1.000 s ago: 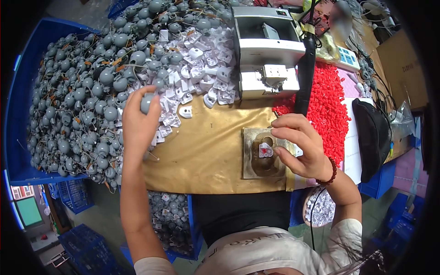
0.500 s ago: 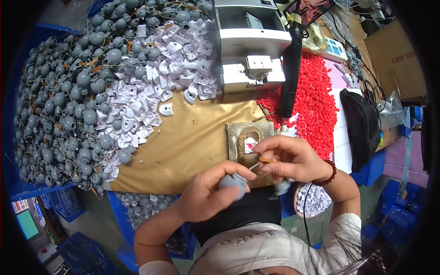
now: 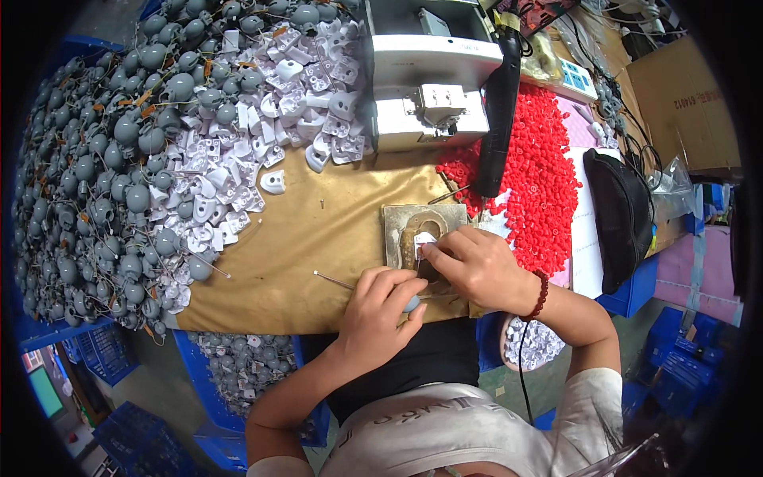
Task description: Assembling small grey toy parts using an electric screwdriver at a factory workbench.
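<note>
My left hand (image 3: 380, 312) is curled round a grey rounded plastic part (image 3: 411, 304), mostly hidden by the fingers. A thin cable with a white tip (image 3: 334, 280) sticks out to the left of that hand, over the gold cloth. My right hand (image 3: 481, 269) has its thumb and fingertips pinched together at a small white plastic piece (image 3: 424, 239). The piece sits in the recess of a square metal fixture (image 3: 394, 219). Whatever lies between those fingertips is too small to make out.
Grey rounded parts (image 3: 119, 191) with cables heap at the left, beside white plastic pieces (image 3: 230, 163). Small red parts (image 3: 540, 183) pile up at the right. A black electric screwdriver (image 3: 498, 119) hangs beside a metal machine (image 3: 433, 60). A black pouch (image 3: 616, 222) lies farther right.
My right hand has moved down onto the white piece in the fixture, away from the left hand's grey part. My left hand has turned over, back upward, and the cable now points left.
</note>
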